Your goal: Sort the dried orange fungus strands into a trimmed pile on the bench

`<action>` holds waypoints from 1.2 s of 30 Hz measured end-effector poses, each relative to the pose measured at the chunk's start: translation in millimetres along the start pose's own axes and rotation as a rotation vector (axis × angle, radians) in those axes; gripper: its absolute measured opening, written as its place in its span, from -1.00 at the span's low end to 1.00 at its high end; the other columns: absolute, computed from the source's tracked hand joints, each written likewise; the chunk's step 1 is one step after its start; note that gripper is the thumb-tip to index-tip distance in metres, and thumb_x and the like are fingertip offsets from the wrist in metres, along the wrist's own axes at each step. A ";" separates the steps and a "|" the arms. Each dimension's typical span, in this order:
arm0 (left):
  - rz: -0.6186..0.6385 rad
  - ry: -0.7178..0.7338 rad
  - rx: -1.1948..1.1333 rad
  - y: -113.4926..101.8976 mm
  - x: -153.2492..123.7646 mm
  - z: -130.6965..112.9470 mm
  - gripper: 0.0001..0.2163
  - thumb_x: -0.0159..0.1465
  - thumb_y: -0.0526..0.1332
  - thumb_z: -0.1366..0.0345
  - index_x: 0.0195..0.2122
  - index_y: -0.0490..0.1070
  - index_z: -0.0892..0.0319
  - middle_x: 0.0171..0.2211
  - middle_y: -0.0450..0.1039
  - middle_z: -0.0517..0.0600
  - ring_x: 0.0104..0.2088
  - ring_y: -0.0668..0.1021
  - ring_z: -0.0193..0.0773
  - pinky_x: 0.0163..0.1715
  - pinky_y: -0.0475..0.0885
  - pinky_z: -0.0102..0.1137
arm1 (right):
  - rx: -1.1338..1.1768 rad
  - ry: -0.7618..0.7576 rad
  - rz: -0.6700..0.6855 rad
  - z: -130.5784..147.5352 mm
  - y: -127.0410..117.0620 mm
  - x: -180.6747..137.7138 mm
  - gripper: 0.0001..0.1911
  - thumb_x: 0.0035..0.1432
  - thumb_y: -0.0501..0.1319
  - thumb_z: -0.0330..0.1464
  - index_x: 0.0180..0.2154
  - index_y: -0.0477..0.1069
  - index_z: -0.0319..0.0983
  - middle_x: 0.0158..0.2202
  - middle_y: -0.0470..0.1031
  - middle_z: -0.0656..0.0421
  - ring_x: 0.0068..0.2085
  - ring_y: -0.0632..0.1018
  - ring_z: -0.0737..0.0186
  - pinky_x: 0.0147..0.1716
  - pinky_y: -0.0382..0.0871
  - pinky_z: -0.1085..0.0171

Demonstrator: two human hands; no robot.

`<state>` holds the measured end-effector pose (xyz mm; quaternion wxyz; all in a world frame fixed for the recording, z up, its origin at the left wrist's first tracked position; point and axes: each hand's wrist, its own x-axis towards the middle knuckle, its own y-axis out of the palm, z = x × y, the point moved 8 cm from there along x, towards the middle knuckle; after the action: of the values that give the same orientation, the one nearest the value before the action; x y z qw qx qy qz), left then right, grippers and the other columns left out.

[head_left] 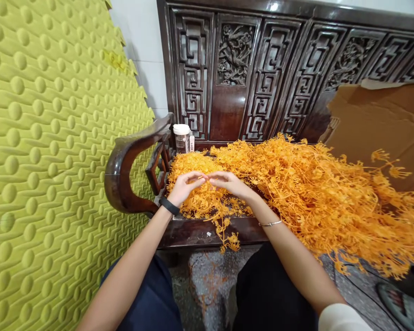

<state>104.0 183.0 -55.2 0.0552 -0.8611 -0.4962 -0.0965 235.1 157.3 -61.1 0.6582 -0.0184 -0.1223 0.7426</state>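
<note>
A big heap of orange plastic sprigs (pixel 324 197) covers the seat of a dark carved wooden bench (pixel 193 232). My left hand (pixel 184 186), with a black band on the wrist, and my right hand (pixel 229 181), with a thin bracelet, meet fingertip to fingertip over the left part of the heap. Both hands pinch a small orange sprig (pixel 209 181) between their fingers. A smaller, denser pile of orange sprigs (pixel 189 163) lies just behind my hands. Several sprigs hang over the bench's front edge (pixel 227 239).
A yellow-green foam mat (pixel 55 138) with bumps stands at the left. A white-capped jar (pixel 181 137) sits in the bench's back left corner by the curved armrest (pixel 124 165). Brown cardboard (pixel 382 119) leans at the right. Orange bits litter the speckled floor (pixel 210 276).
</note>
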 end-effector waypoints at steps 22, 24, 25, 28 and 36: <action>0.043 -0.058 -0.055 25.1 -10.0 23.0 -0.82 0.03 0.28 0.23 -0.57 0.36 0.22 -0.46 0.44 -0.06 -0.31 0.48 -0.30 -0.16 0.31 -0.38 | 0.021 -0.146 -0.145 12.4 -4.1 -7.9 -0.66 -0.25 0.41 -0.22 -0.52 0.32 -0.24 -0.50 0.44 0.22 -0.46 0.47 0.33 -0.39 0.38 0.27; 0.068 -0.081 -0.083 28.5 -12.7 22.9 -0.80 0.03 0.29 0.22 -0.56 0.30 0.20 -0.50 0.43 -0.09 -0.35 0.50 -0.31 -0.19 0.32 -0.38 | 0.032 -0.129 -0.184 10.3 -7.5 -7.4 -0.64 -0.25 0.41 -0.19 -0.52 0.31 -0.24 -0.53 0.44 0.22 -0.51 0.45 0.34 -0.47 0.35 0.29; 0.080 -0.100 -0.094 30.8 -14.5 23.3 -0.79 0.02 0.30 0.22 -0.52 0.29 0.20 -0.51 0.43 -0.10 -0.37 0.50 -0.32 -0.22 0.33 -0.39 | 0.030 -0.133 -0.208 10.1 -9.3 -7.5 -0.64 -0.26 0.41 -0.19 -0.53 0.31 -0.24 -0.54 0.44 0.23 -0.52 0.45 0.34 -0.48 0.34 0.30; 0.103 -0.172 -0.103 35.5 -18.7 25.8 -0.76 0.00 0.32 0.21 -0.40 0.31 0.19 -0.55 0.41 -0.14 -0.50 0.47 -0.38 -0.40 0.33 -0.44 | 0.006 -0.155 -0.234 10.8 -10.0 -8.4 -0.65 -0.27 0.42 -0.21 -0.55 0.32 -0.24 -0.56 0.42 0.24 -0.51 0.45 0.34 -0.46 0.33 0.30; 0.110 -0.187 -0.060 29.8 -14.2 27.1 -0.84 -0.03 0.32 0.33 -0.40 0.47 0.24 -0.58 0.40 -0.12 -0.58 0.37 -0.42 -0.49 0.25 -0.46 | 0.049 -0.167 -0.223 11.5 -9.6 -9.2 -0.65 -0.28 0.43 -0.24 -0.55 0.31 -0.25 -0.47 0.46 0.19 -0.48 0.47 0.35 -0.43 0.34 0.29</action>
<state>125.9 161.3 -84.8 -0.0120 -0.8936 -0.4479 -0.0272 243.4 147.4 -49.3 0.7244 0.0734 -0.1599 0.6666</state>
